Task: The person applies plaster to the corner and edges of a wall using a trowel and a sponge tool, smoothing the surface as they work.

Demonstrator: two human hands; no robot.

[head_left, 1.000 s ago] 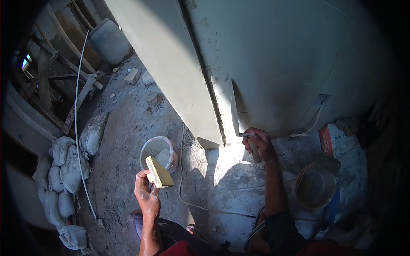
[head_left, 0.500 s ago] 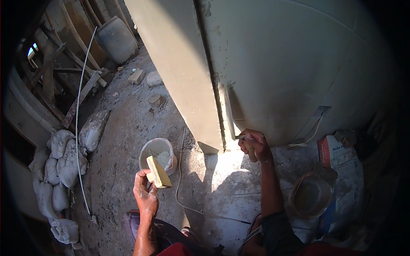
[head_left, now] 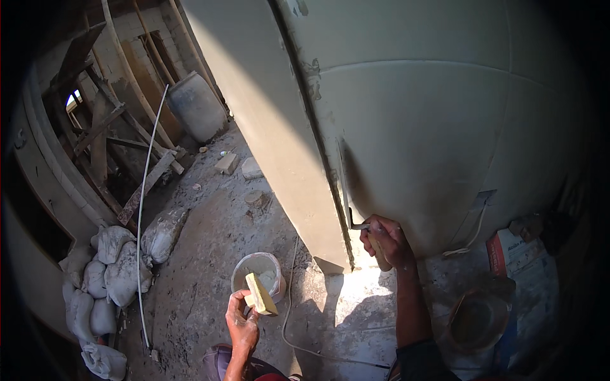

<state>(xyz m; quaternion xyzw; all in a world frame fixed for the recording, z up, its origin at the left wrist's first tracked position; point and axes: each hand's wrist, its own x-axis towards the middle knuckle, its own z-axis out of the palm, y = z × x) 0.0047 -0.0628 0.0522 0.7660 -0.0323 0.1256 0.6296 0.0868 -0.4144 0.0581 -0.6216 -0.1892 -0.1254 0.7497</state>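
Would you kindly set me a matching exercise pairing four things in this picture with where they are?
Things:
1. Bucket
2. Barrel
3. Sacks
4. Trowel

Places:
A. at the wall, in the right hand
B. far left on the floor
C. just above the left hand
D. far end of the passage

Pairs: 1-C, 2-D, 3-B, 4-A

- A grey barrel (head_left: 196,105) stands at the far end of the dusty floor (head_left: 210,254), beside leaning wooden planks (head_left: 101,136).
- A white pipe (head_left: 143,209) runs from near the barrel down past the sacks.
- Filled grey sacks (head_left: 105,279) lie heaped at the left.
- Bits of broken brick (head_left: 227,163) lie scattered near the wall's foot.
- A thin cable (head_left: 287,311) snakes over the floor.
- A round pan (head_left: 478,317) rests at the right, close to a printed bag (head_left: 518,254).
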